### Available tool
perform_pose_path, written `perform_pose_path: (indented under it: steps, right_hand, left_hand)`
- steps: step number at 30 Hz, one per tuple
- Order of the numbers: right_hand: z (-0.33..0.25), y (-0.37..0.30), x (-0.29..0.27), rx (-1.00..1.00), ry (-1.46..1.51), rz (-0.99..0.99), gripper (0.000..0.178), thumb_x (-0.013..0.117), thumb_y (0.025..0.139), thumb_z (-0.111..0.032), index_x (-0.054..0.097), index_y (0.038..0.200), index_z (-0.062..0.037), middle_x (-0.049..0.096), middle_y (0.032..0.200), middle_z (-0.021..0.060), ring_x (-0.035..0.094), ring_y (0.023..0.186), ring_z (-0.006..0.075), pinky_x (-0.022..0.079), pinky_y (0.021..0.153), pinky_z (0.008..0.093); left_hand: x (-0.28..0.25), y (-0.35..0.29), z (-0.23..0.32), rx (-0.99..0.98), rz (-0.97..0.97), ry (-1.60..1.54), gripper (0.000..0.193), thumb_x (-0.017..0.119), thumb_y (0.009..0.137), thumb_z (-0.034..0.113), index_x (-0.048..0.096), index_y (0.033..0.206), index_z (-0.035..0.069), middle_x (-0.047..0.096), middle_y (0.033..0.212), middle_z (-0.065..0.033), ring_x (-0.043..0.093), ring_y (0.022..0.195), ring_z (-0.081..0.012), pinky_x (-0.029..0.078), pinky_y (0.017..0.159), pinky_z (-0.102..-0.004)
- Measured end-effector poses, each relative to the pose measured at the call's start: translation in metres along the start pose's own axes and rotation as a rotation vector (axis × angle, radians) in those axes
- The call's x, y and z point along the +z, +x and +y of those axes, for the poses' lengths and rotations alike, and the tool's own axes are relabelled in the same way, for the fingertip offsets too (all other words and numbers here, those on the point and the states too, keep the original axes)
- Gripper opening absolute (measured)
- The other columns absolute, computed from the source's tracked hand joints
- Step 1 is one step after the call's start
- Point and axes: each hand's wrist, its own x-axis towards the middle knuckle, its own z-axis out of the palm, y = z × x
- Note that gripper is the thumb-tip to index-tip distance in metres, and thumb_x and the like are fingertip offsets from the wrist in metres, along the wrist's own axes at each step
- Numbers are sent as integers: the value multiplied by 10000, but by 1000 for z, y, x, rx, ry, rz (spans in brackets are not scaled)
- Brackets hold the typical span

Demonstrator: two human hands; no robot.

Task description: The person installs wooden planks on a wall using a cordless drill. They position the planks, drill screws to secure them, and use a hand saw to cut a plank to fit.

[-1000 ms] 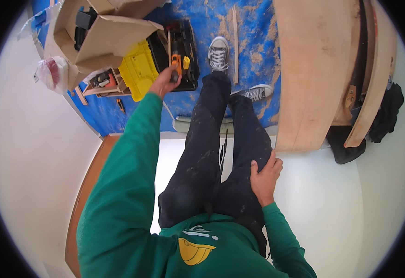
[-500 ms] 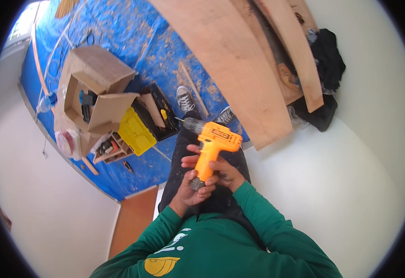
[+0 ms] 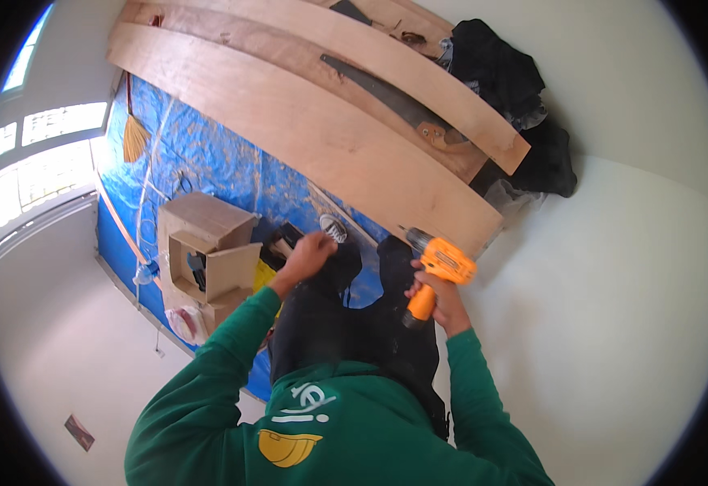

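My right hand [image 3: 443, 300] is wrapped round the grip of an orange cordless drill [image 3: 449, 261]. The drill tilts, its bit pointing up and left near the end of a long wooden board [image 3: 346, 150]. My left hand [image 3: 309, 255] is apart from the drill, over my left knee and close to my shoe [image 3: 333, 228]. Its fingers look curled together, and whatever they may hold is hidden. Further off, a handsaw [image 3: 439, 138] with a wooden handle lies among the boards.
Blue sheeting [image 3: 232, 166] strewn with shavings covers the floor. At left stand a cardboard box [image 3: 208, 219] and a partly hidden yellow toolbox lid [image 3: 264, 276]. A broom [image 3: 134, 139] leans further back. Black cloth [image 3: 495, 73] lies beyond the boards, by the white wall.
My left hand has let go of the drill's base and moved up and left. My right hand has carried the drill to the right. The view has turned, showing more boards and the windows.
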Motion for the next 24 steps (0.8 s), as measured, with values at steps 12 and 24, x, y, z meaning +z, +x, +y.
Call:
perform_pose_path:
  steps: [12,24]
  right_hand:
    - [17,-103,-68,-21,-6,635,440,686,955,-13,585,1384,2,604,874,65,647,776,182,611,856,444]
    - [73,30,-47,-270,171,685,302,715,1006,-62,648,1299,-46,692,1053,49,693,830,174,608,787,373]
  left_hand:
    - [-125,491,64,54,585,384,667,856,887,500,726,1274,-27,758,1256,-297,722,1210,-454,572,1036,-523]
    - [-162,545,23,108,208,168,335,704,1018,274,743,1180,-16,768,1104,-114,714,893,-247,582,763,-468]
